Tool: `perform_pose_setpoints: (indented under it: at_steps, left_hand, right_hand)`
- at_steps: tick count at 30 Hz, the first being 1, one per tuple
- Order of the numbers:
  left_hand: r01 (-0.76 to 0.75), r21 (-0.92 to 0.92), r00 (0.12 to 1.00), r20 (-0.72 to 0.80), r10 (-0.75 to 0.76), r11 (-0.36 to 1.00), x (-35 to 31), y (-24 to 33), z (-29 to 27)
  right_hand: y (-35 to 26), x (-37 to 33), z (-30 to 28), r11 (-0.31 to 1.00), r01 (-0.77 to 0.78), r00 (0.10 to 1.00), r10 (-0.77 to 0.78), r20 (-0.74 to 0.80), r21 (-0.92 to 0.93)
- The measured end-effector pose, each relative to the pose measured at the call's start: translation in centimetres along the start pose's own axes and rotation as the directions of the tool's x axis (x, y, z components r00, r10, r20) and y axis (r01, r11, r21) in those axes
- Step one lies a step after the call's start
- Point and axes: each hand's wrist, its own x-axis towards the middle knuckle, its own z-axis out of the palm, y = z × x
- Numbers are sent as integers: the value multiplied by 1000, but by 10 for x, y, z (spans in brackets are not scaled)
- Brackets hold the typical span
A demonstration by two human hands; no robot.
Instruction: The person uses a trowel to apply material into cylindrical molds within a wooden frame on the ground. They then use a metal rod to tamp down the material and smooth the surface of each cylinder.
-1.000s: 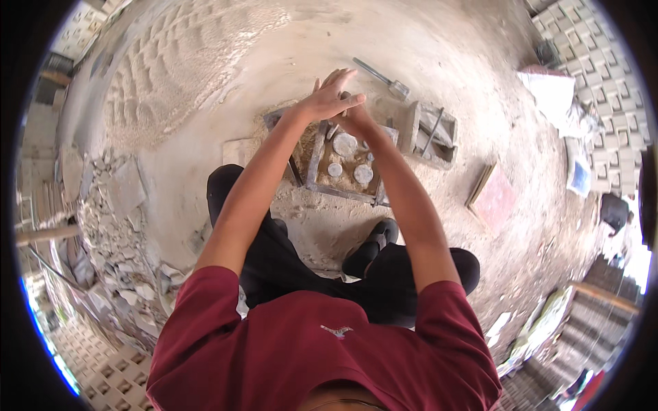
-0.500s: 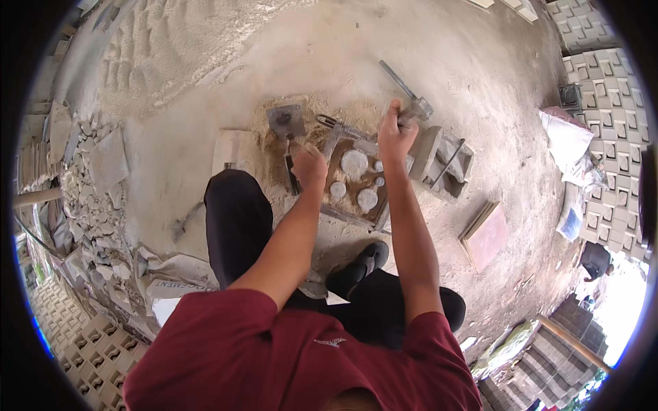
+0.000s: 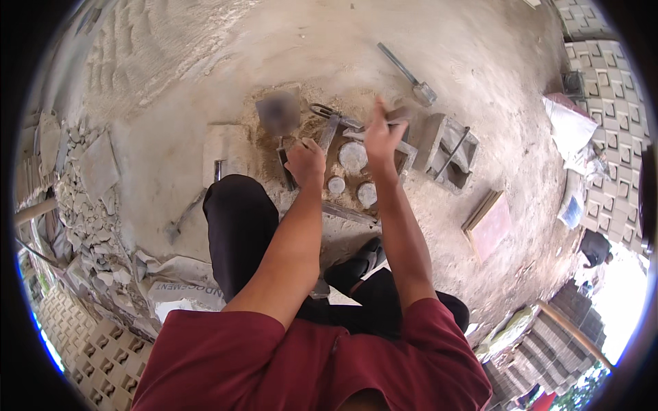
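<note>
From here I count one grey frame (image 3: 349, 213) holding three visible discs (image 3: 354, 156). Over its far right part, the right hand's fingers grasp one blurred piece (image 3: 400, 115), long axis seemingly crosswise, pointing rightward. The left hand (image 3: 306, 162) is clenched at the frame's left; I can't tell around what

Dusty floor (image 3: 322, 58): frame (image 3: 349, 213), open box (image 3: 432, 142), boards (image 3: 491, 222), probably mallet (image 3: 424, 92).

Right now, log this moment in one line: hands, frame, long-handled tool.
left hand: curled, grip unclear | right hand: over frame, blurred piece at fingers | frame: round grey discs inside | long-handled tool: on ground
</note>
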Motion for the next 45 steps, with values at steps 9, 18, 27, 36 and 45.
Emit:
perform_pose_setpoints:
  at_steps: [9, 18, 27, 36, 45]
  left_hand:
    - [5, -58, 1000, 1, -5, 998, -2, -2, -3]
    - [-20, 18, 999, 26, 19, 1000, -1, 0, -4]
    - [21, 25, 999, 41, -22, 999, 3, -3, -3]
    - [-6, 9, 1000, 21, 6, 1000, 1, 1, -2]
    - [-19, 17, 999, 35, 19, 1000, 5, 3, -4]
  right_hand:
    - [-26, -27, -36, 998, -17, 999, 15, 38, 62]
    - [-40, -20, -56, 995, -77, 994, 81, -77, 57]
    - [-36, -23, -64, 999, -16, 997, 12, -81, -49]
    - [-36, -34, -92, 996, 14, 1000, -12, -24, 84]
    - [-20, -30, -89, 970, 221, 962, -200, -185, 103]
